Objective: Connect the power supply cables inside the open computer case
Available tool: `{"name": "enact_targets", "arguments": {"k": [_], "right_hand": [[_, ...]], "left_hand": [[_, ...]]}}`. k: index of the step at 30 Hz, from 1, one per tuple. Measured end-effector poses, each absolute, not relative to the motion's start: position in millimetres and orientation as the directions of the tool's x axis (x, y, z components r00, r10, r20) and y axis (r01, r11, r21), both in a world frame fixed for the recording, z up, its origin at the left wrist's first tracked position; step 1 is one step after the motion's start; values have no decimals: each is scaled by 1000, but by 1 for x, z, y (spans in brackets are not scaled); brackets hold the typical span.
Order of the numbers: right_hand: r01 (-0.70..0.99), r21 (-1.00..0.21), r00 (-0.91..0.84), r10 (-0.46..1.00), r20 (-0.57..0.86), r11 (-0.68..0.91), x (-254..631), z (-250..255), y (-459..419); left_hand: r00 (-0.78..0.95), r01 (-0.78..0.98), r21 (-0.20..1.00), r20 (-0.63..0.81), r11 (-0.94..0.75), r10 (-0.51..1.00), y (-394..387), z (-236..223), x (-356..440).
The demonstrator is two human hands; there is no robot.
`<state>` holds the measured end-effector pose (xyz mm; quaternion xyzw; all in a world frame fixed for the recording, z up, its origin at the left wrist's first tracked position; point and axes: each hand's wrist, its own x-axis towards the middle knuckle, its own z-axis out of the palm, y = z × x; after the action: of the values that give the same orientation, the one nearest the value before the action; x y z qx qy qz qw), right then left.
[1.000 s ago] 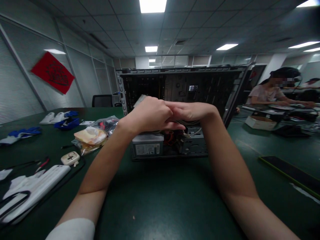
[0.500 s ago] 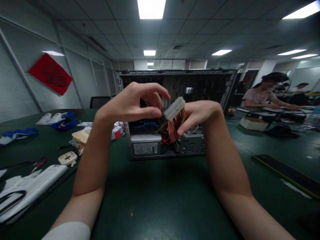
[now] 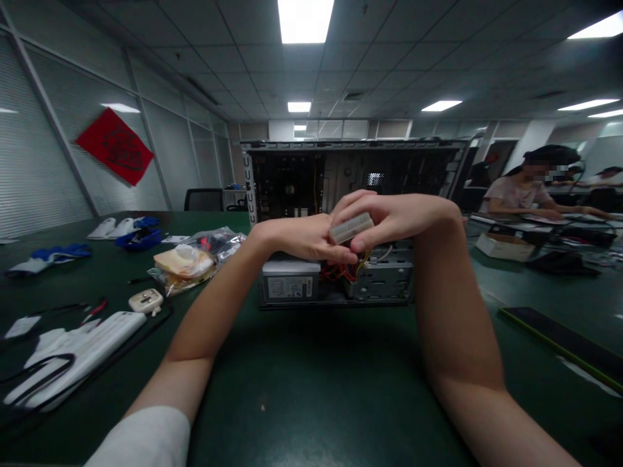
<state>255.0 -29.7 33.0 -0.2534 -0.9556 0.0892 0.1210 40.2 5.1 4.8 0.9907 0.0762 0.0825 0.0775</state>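
A wide, pale multi-pin power connector (image 3: pixel 351 227) is held up in front of an open computer case (image 3: pixel 350 146). My right hand (image 3: pixel 402 217) curls over from the right, its thumb and fingers closed on the connector. From the left, my left hand (image 3: pixel 306 237) reaches in with its fingers closed around the wires just below the connector, thumb under it; part of that grip is hidden. Red and yellow wires (image 3: pixel 335 271) hang beneath both hands into the case. A silver power supply (image 3: pixel 291 282) sits at the case's lower left, and a metal drive cage (image 3: pixel 382 281) at its lower right.
On the green table (image 3: pixel 302 383), a white power strip (image 3: pixel 82 353), an earbud case (image 3: pixel 146 301), plastic bags (image 3: pixel 195 259) and blue-and-white gloves (image 3: pixel 51 258) lie left. A long black pad (image 3: pixel 559 340) and an open box (image 3: pixel 503 246) lie right. Another person (image 3: pixel 525 188) sits beyond.
My left hand has moved right from beside the connector and closed on the wires under it. My right hand now reaches over the connector, which has tilted flatter. The view has shifted slightly left.
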Motion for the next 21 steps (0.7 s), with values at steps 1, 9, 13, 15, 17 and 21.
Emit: {"name": "enact_targets", "arguments": {"k": [1, 9, 13, 15, 17, 21], "right_hand": [[474, -223, -839, 514, 177, 852, 255, 33, -30], [327, -139, -906, 352, 234, 935, 257, 30, -11], [194, -114, -948, 216, 235, 974, 258, 32, -7], [154, -124, -955, 180, 234, 980, 258, 33, -8], [134, -135, -959, 162, 233, 982, 258, 35, -10], [177, -164, -945, 214, 246, 970, 254, 35, -18]], "left_hand": [[977, 127, 183, 147, -975, 155, 8, 3, 41], [964, 143, 285, 178, -948, 199, 11, -3, 39], [952, 177, 253, 202, -951, 231, 7, -2, 40], [949, 184, 229, 212, -956, 233, 7, -2, 40], [950, 188, 203, 209, -961, 230, 7, -2, 39], [948, 147, 205, 250, -968, 197, 9, 1, 35]]}}
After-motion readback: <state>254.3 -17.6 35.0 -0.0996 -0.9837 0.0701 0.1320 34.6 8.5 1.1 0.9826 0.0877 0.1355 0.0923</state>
